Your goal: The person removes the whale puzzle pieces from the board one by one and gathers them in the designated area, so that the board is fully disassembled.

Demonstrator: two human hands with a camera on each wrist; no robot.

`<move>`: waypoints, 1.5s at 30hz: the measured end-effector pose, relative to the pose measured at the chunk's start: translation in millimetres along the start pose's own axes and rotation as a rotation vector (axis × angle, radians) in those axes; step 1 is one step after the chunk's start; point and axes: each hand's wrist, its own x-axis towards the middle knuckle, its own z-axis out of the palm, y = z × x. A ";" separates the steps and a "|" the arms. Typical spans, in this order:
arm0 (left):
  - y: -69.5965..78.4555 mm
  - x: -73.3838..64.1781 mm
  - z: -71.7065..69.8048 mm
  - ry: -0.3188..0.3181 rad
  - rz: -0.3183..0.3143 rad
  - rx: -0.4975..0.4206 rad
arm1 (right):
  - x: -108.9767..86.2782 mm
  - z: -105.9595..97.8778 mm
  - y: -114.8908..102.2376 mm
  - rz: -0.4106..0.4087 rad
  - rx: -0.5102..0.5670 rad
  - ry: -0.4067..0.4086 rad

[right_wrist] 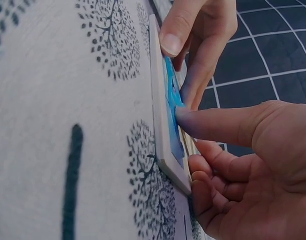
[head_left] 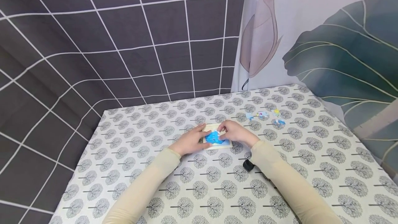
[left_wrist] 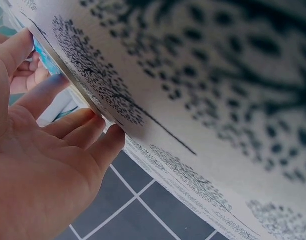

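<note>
The left hand lies spread over the left side of a small jigsaw tray, thumb at the near rim, fingers toward the far one, probably to stop it sliding. The right hand is at the opposite side, thumb pressed on the blue picture, other fingers curled by the edge; whether it pinches a loose piece cannot be told. The tray lies flat on the table's tree-print cloth, which likely gives it firm backing. Beyond the right hand, loose jigsaw pieces lie apart, seemingly spread to stay visible.
</note>
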 end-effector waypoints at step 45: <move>-4.6 1.2 7.8 0.005 -0.014 0.021 | -9.1 -2.5 14.2 -0.073 0.352 0.077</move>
